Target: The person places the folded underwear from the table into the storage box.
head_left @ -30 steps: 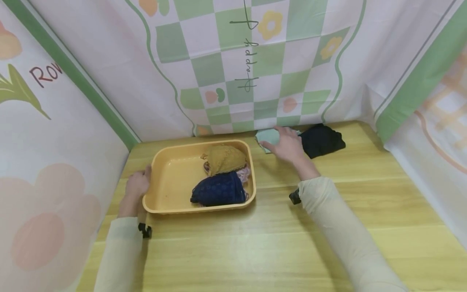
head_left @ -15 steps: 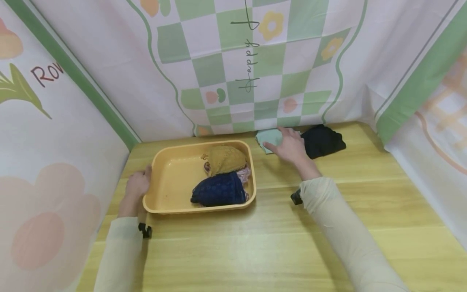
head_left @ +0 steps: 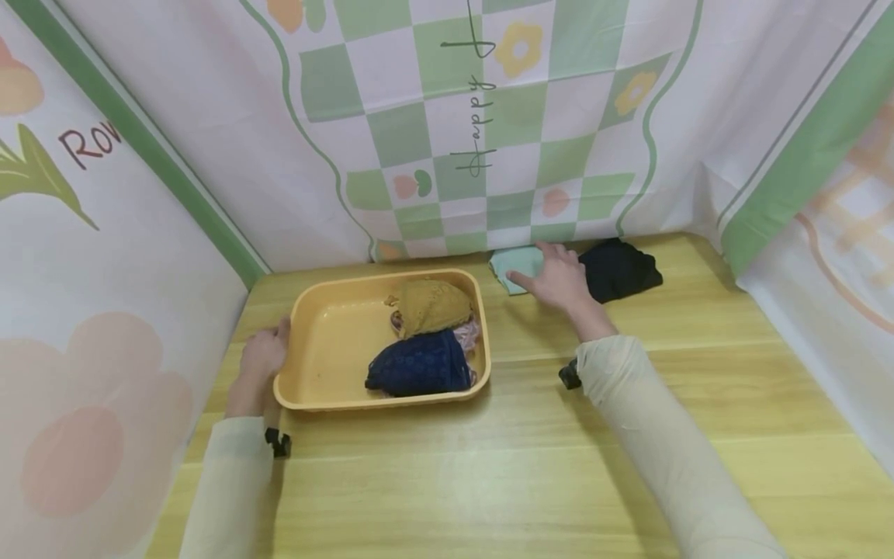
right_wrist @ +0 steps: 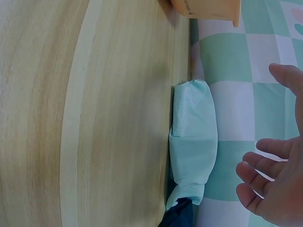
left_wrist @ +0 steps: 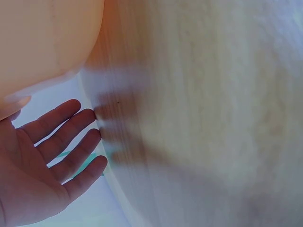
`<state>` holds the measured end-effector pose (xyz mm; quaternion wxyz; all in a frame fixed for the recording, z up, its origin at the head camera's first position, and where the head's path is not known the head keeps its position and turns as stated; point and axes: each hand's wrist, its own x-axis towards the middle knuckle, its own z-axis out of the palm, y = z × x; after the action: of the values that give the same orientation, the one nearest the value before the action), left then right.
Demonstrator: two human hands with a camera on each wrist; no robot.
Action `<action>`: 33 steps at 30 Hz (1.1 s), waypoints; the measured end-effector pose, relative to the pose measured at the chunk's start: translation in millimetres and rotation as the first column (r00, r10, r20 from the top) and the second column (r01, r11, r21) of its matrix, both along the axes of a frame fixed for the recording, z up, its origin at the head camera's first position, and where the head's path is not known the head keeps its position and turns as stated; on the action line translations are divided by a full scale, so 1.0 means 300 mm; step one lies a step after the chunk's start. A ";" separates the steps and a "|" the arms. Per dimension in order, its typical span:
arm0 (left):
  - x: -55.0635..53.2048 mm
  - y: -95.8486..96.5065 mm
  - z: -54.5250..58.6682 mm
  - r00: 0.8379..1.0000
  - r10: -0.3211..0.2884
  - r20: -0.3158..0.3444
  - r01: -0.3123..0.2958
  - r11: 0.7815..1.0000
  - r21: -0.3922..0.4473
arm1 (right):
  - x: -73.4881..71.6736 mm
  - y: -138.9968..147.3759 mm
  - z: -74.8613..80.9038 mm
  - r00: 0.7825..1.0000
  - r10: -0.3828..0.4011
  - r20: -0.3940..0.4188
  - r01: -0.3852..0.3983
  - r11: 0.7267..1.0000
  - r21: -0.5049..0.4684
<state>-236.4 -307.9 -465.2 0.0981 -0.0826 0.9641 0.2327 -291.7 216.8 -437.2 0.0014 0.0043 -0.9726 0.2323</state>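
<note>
At the left end of the yellow plastic tray (head_left: 328,341), my left hand (head_left: 261,355) touches the outer side. In the left wrist view its fingers (left_wrist: 78,125) are spread and nearly straight, with the thumb mostly hidden by the tray. My right hand (head_left: 559,281) is over a folded mint-green cloth (right_wrist: 194,132), overlapping it in the head view. The right wrist view shows that hand apart from the cloth, fingers loosely bent, holding nothing. Right beside the mint cloth lies a crumpled black cloth (head_left: 618,270).
Inside the tray's right half sit a mustard cloth bundle (head_left: 434,307), a navy bundle (head_left: 419,363) and a bit of pink fabric (head_left: 466,335). A patterned curtain (head_left: 461,155) hangs along the back edge of the wooden table (head_left: 447,481).
My right hand has shifted very slightly to the right over the mint cloth. My left hand, the tray and the cloths have stayed in place.
</note>
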 end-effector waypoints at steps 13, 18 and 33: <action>0.002 0.001 0.002 1.000 0.000 0.010 0.000 1.000 -0.002 | -0.020 0.013 -0.022 1.000 -0.001 0.027 0.003 0.998 -0.063; 0.002 0.002 0.001 1.000 0.005 0.016 -0.005 1.000 0.004 | -0.034 0.019 -0.035 0.999 0.001 0.032 0.002 0.996 -0.091; 0.001 0.005 0.002 1.000 0.021 0.017 -0.021 1.000 -0.004 | -0.074 0.024 -0.071 0.998 -0.018 0.064 0.028 0.988 -0.153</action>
<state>-236.2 -306.5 -464.7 0.1036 -0.0948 0.9627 0.2311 -314.0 223.9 -458.5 -0.0261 -0.0143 -0.9513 0.3068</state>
